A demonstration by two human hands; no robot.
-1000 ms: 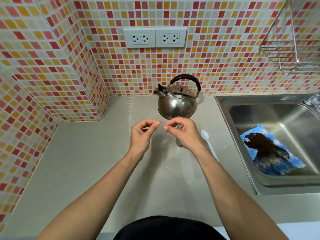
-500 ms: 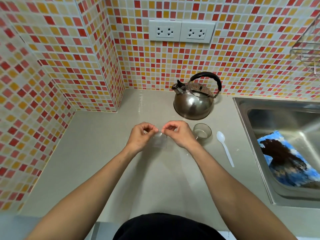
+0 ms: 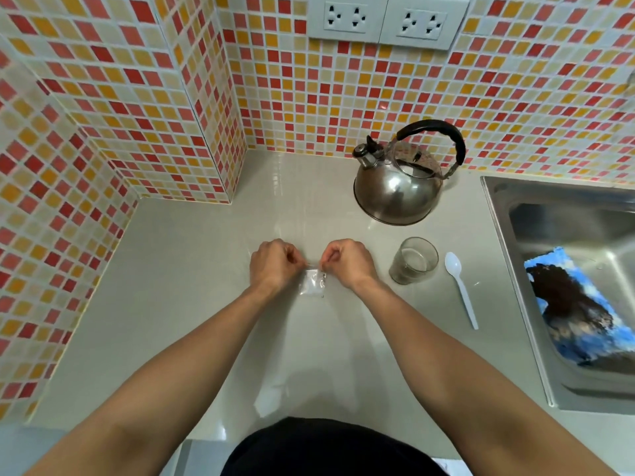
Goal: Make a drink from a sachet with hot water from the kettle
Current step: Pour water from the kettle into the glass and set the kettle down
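Note:
A small clear sachet (image 3: 312, 284) with white powder hangs above the counter, pinched at its top edge by my left hand (image 3: 275, 264) and my right hand (image 3: 348, 262), one at each upper corner. To the right of my right hand a clear glass (image 3: 414, 260) stands upright on the counter. A white plastic spoon (image 3: 460, 286) lies just right of the glass. Behind the glass, near the tiled wall, sits the steel kettle (image 3: 398, 187) with its black handle up and its spout pointing left.
The beige counter (image 3: 192, 269) runs into a tiled corner on the left. A steel sink (image 3: 563, 235) lies at the right, with a blue and brown cloth (image 3: 580, 310) in it. Two wall sockets (image 3: 385, 18) sit above the kettle.
The view has shifted so the glass, once hidden behind my right hand, stands in plain sight. My hands have come closer together and lower, and the sachet now hangs visible between them.

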